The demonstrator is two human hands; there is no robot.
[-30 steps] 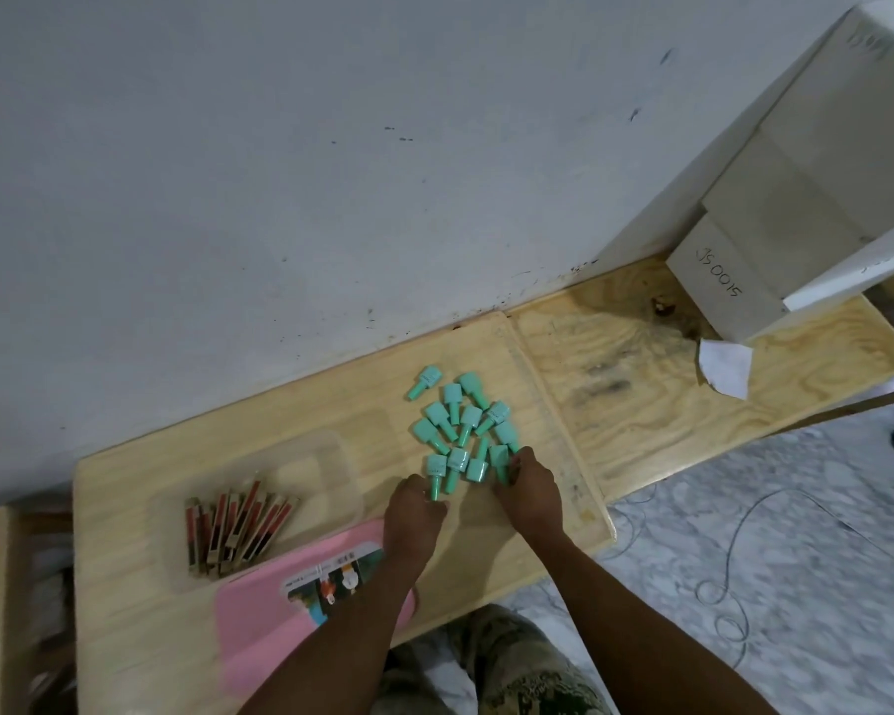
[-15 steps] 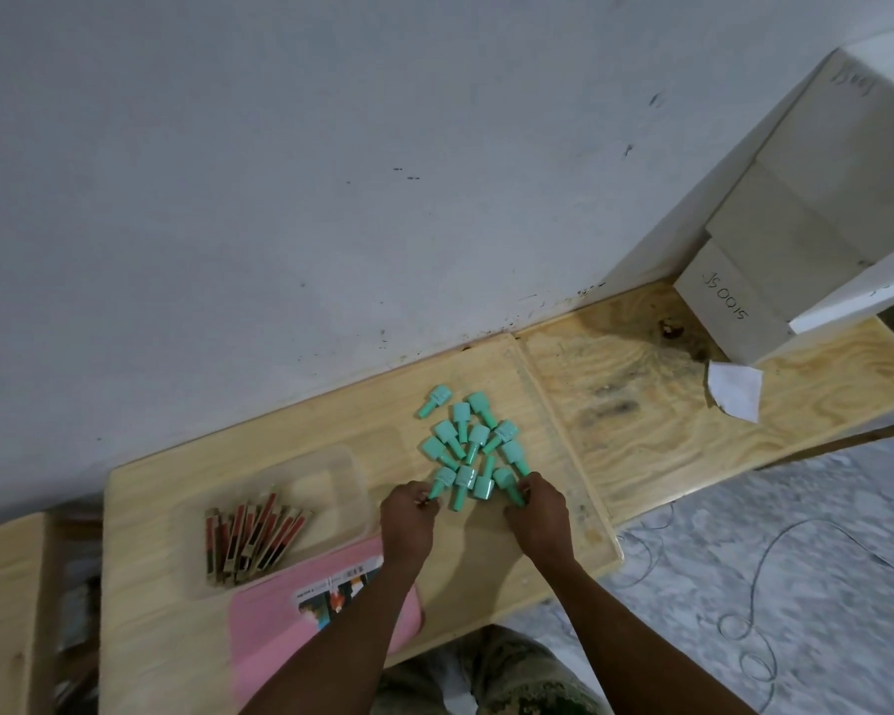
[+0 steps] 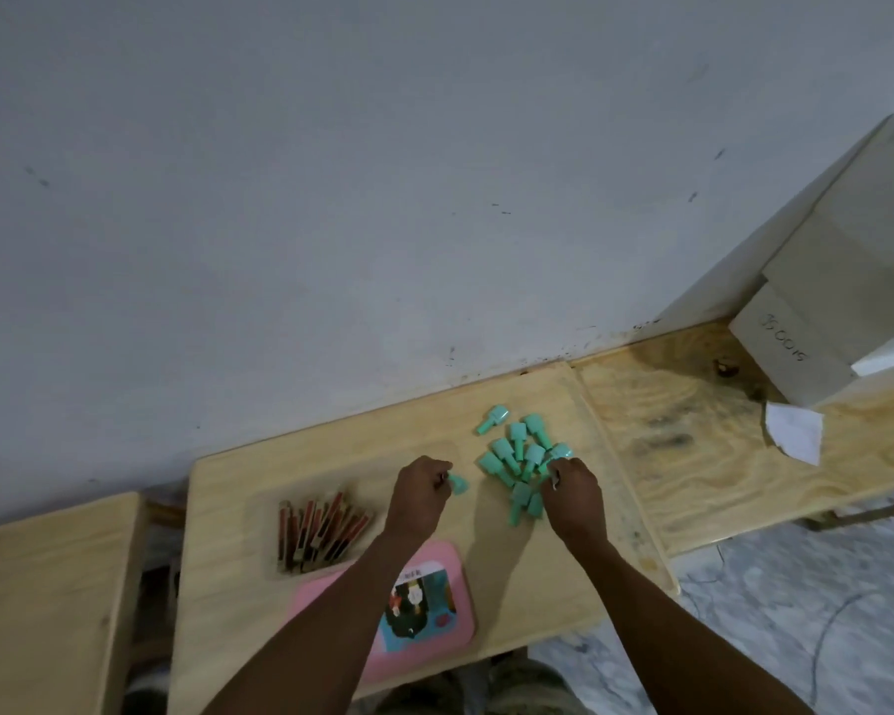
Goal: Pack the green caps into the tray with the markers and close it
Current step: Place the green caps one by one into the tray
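Note:
Several green caps (image 3: 517, 459) lie in a loose pile on the wooden table (image 3: 259, 487), right of centre. My left hand (image 3: 416, 495) is closed on one green cap (image 3: 457, 484) just left of the pile. My right hand (image 3: 573, 495) rests on the pile's right side with its fingers pinched around a cap there. A clear tray (image 3: 267, 513) holding red and brown markers (image 3: 318, 528) sits to the left of my left hand. The pink lid (image 3: 450, 632) lies at the table's near edge, partly under my left forearm.
A second wooden table (image 3: 718, 451) adjoins on the right, carrying white cardboard boxes (image 3: 796, 348) and a scrap of white paper (image 3: 793, 438). Another wooden surface (image 3: 47, 601) stands at the left. A grey wall rises behind. A cable lies on the marble floor (image 3: 821, 627).
My left hand has lifted a green cap off the pile and moved it left toward the tray. My right hand has shifted up onto the pile's right side. The camera has tilted.

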